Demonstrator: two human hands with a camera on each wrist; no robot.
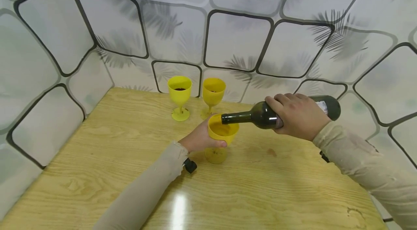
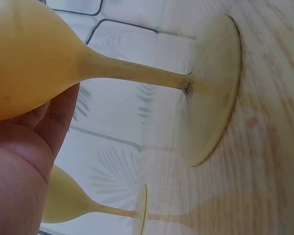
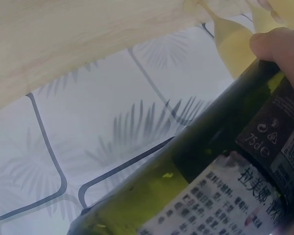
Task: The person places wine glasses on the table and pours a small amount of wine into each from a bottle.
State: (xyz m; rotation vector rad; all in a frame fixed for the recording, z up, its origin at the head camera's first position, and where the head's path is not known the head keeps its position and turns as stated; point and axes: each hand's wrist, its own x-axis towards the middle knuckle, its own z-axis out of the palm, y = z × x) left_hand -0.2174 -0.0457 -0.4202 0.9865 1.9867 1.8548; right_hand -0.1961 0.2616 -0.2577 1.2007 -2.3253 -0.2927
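My right hand (image 1: 294, 116) grips a dark green wine bottle (image 1: 264, 114) round its body. The bottle lies almost level, its mouth over the rim of a yellow goblet (image 1: 228, 136). Around that goblet's bowl curl the fingers of my left hand (image 1: 203, 137), with the thumb at the front. In the left wrist view the goblet's stem (image 2: 137, 73) and round foot (image 2: 213, 93) show, the foot on the table. Printed labels (image 3: 215, 200) cover part of the bottle in the right wrist view. Whether liquid is flowing cannot be made out.
Two more yellow goblets stand behind, near the wall: the left goblet (image 1: 180, 96) holds dark liquid, and the right goblet (image 1: 213, 94) shows dark specks inside. The wooden table (image 1: 130, 143) meets a patterned wall covering (image 1: 238, 41) at the back and left.
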